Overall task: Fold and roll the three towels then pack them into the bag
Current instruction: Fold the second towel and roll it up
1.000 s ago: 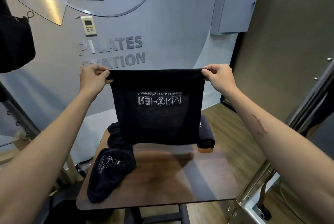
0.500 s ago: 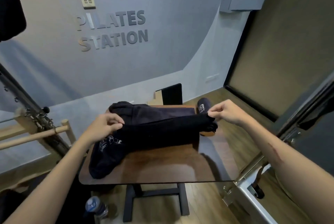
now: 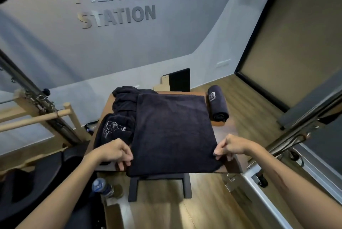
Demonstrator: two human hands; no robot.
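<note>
Nearest to you: a water bottle (image 3: pixel 102 187) stood on the floor by the table's (image 3: pixel 232 166) near left corner. Your left hand (image 3: pixel 112 152) pinched the near left corner of the folded towel (image 3: pixel 172 129), fingers curled on the cloth edge. Your right hand (image 3: pixel 232 147) pinched the near right corner the same way, knuckles up. That dark towel lay flat on the table, covering most of the top, its near edge hanging just over the table's front edge. Just left of it, touching, sat a crumpled dark towel (image 3: pixel 115 129) with white print, partly under the flat one's left side. Behind that was more bunched dark cloth (image 3: pixel 125 97) at the far left of the table; couldn't tell whether it was a towel or the bag. At the far right edge lay a rolled towel (image 3: pixel 217 104), just beside the flat one, white logo on its far end. Beyond the table, wall lettering (image 3: pixel 114 3) read PILATES STATION.
</note>
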